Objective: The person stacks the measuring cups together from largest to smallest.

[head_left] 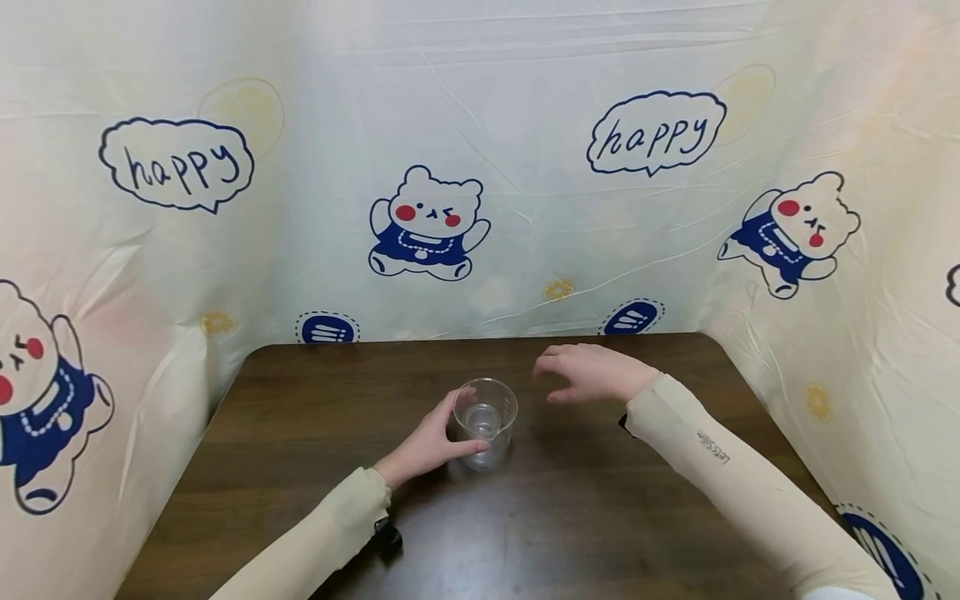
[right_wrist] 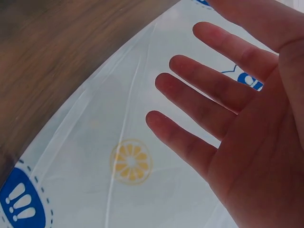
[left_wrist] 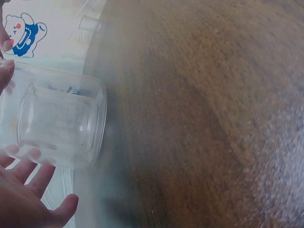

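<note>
A clear glass beaker (head_left: 506, 433) stands near the middle of the dark wooden table, with a smaller clear glass vessel (left_wrist: 54, 121) nested inside it. My left hand (head_left: 426, 446) holds the beaker from the left, thumb on the near side and fingers round the far side. Whether the base touches the table cannot be told. To the right of the beaker, apart from it, my right hand (head_left: 592, 372) hovers over the back of the table. In the right wrist view its fingers (right_wrist: 190, 102) are spread and relaxed, holding nothing.
The brown tabletop (head_left: 315, 417) has rounded back corners. Pale cloth (head_left: 525, 250) printed with bears and "happy" bubbles hangs behind it and along both sides. A black wrist device (head_left: 388, 540) sits under the left sleeve.
</note>
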Tool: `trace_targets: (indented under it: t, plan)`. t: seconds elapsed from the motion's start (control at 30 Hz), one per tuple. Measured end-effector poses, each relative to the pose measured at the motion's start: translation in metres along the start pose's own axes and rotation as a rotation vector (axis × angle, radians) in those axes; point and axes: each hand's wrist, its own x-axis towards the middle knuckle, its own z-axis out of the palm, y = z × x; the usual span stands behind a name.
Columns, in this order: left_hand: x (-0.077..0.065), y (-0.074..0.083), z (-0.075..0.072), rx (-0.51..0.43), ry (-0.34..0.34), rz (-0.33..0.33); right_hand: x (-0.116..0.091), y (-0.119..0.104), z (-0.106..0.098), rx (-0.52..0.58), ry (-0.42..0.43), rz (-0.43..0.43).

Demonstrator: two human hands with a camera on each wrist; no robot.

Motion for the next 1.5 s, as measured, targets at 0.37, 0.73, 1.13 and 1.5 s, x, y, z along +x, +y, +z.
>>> trace_targets:
  t: [0.37, 0.73, 1.13, 1.5]
  plan:
    - [-0.002, 0.000, 0.000, -0.015, -0.001, -0.009, -0.026, 0.021, 0.005, -0.019, 0.041, 0.060]
    - [-0.003, 0.002, 0.000, -0.013, -0.007, -0.010, -0.057, 0.043, 0.007, 0.017, 0.077, 0.140]
    - [-0.001, 0.003, -0.001, -0.011, -0.011, -0.005, -0.089, 0.072, 0.009, 0.029, 0.067, 0.223]
    - [-0.002, 0.004, -0.001, -0.001, -0.006, -0.005, -0.115, 0.095, 0.020, 0.047, 0.072, 0.246]
